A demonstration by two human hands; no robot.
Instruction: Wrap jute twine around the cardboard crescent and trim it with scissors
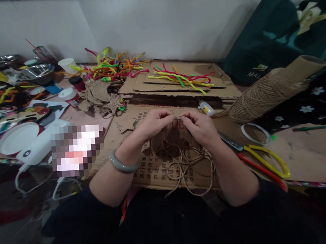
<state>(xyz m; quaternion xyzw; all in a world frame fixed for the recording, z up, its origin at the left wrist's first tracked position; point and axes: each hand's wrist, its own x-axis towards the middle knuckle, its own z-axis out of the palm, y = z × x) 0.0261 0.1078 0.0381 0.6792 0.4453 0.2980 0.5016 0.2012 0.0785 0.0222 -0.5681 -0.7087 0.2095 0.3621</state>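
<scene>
"Brown, thin twine (185, 160) in loose loops: where does it lie?"

"At the near middle, on a printed brown cardboard sheet (157, 164), just below the hands and between the forearms."

"And the hands?"

"The left hand (157, 123), with a pale grey-green bangle (124, 165) on its wrist, has thumb and finger drawn narrow. The right hand (200, 126) is pinched narrow too, its fingertips beside the left's. I can't tell what is between them; it's too small."

"Anything close by?"

"A plain cardboard star (126, 126) is left of the left hand. A small white bottle (207, 108) sits just beyond the right one, and scissors with yellow and red handles (247, 149) lie to its right."

"Farther out?"

"At the far right, a tilted cardboard tube wound with thick brown twine (261, 95) is in front of a dark green bag (260, 49). On the far side, bright fuzzy stems (182, 79) lie on stacked cardboard, with a tangled, many-coloured pile (112, 68) of them to the left."
</scene>
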